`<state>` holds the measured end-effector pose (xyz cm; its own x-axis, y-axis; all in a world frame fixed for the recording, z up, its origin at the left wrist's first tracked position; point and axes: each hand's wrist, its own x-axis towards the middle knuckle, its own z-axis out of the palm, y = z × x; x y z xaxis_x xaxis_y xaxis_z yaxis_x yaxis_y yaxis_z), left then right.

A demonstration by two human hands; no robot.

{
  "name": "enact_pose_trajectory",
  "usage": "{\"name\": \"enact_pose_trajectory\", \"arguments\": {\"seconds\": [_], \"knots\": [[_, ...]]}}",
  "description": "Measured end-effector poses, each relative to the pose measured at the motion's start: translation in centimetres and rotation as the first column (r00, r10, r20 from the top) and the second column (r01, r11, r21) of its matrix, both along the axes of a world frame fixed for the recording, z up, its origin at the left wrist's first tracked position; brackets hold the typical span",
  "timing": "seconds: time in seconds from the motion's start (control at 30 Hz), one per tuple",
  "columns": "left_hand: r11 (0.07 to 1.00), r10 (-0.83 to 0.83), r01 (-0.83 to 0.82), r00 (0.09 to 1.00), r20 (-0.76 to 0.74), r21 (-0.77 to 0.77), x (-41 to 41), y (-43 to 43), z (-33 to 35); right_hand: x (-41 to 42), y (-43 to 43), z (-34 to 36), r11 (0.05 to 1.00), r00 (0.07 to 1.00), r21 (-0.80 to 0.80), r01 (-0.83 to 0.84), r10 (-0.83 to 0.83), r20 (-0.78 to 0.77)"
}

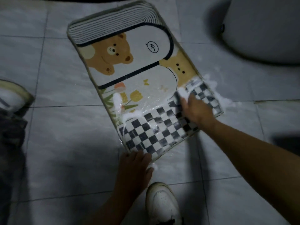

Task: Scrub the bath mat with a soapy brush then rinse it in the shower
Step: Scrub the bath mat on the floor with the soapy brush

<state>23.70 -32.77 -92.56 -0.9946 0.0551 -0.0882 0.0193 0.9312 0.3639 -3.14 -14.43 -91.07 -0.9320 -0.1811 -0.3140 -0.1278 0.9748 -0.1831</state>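
Pinning near corner of bear-printed, checkered rectangular bath mat with flat, released left hand; laying right hand amid white soap foam, grip impossible to tell.

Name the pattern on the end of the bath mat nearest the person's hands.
Black-and-white checkerboard on the bath mat, clearest in the head view.

One bath mat; left hand, right hand: two; near shoe, side shoe: two
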Motion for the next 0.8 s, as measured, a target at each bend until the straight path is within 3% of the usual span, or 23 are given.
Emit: {"name": "enact_pose_trajectory", "arguments": {"seconds": [0.13, 0.23, 0.33, 0.47, 0.67, 0.8], "knots": [[0.996, -0.072, 0.067, 0.993, -0.094, -0.052, -1.1, -0.1, -0.8, -1.9, -0.2, -0.3, 0.98, 0.981, -0.038, 0.195, -0.195, 0.005], [0.989, -0.137, 0.128, 0.983, -0.125, -0.072, -1.4, -0.6, -1.7, 2.6, -5.4, -0.4, 1.0, 0.99, -0.001, -0.015, 0.015, 0.143], [0.987, -0.154, 0.146, 0.977, -0.146, -0.061, -1.3, -0.7, -2.2, 9.7, -11.0, 0.7, 0.987, 0.97, -0.13, -0.092, 0.119, 0.214], [0.991, -0.126, 0.117, 0.976, -0.18, -0.062, -1.1, -0.8, -2.4, 7.8, -10.9, 1.3, 0.959, 0.942, -0.189, -0.211, 0.251, 0.221], [0.993, -0.091, 0.074, 0.976, -0.196, -0.095, -1.6, -0.4, -4.6, -6.4, -0.8, 2.3, 0.996, 0.998, -0.065, 0.054, -0.055, -0.018], [0.994, -0.084, 0.069, 0.979, -0.188, -0.081, -2.0, -0.4, -4.5, -7.1, 1.8, 0.2, 0.984, 0.983, 0.014, 0.176, -0.176, 0.046]]}}
